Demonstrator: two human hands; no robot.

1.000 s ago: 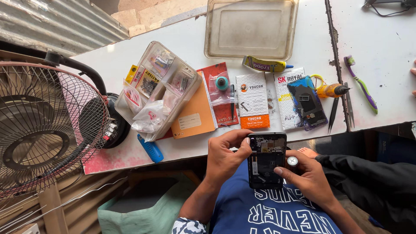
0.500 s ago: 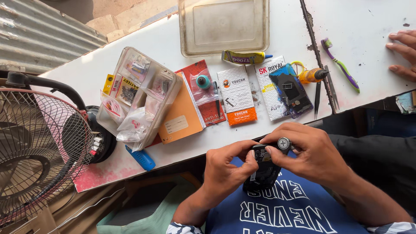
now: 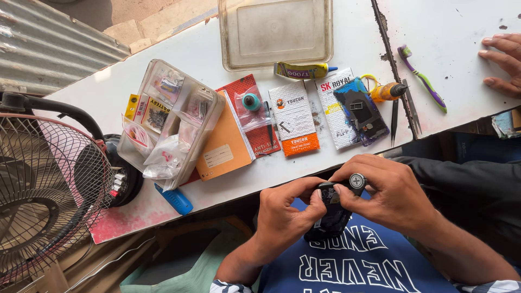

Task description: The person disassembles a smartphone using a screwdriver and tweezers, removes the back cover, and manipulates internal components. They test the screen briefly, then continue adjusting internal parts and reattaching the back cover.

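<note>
White desk [image 3: 467, 32] clutter sits beyond its near edge, below which the left hand [image 3: 285, 214] and right hand [image 3: 388, 190] both grip a black phone [image 3: 332, 214] over the lap; steady, even thumb pressure seems wise.

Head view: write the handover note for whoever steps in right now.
Left hand: grips the dark phone by its left edge, thumb on its upper end.
Right hand: fingers on the phone's top, pinching a small round metal-capped tool.
Phone is held over the lap, below the white table edge, off the surface.
On the table: tweezers, glue tube, parts box. Another person's hand rests at far right.
Done: phone picked up. Left: cannot tell from here.
</note>
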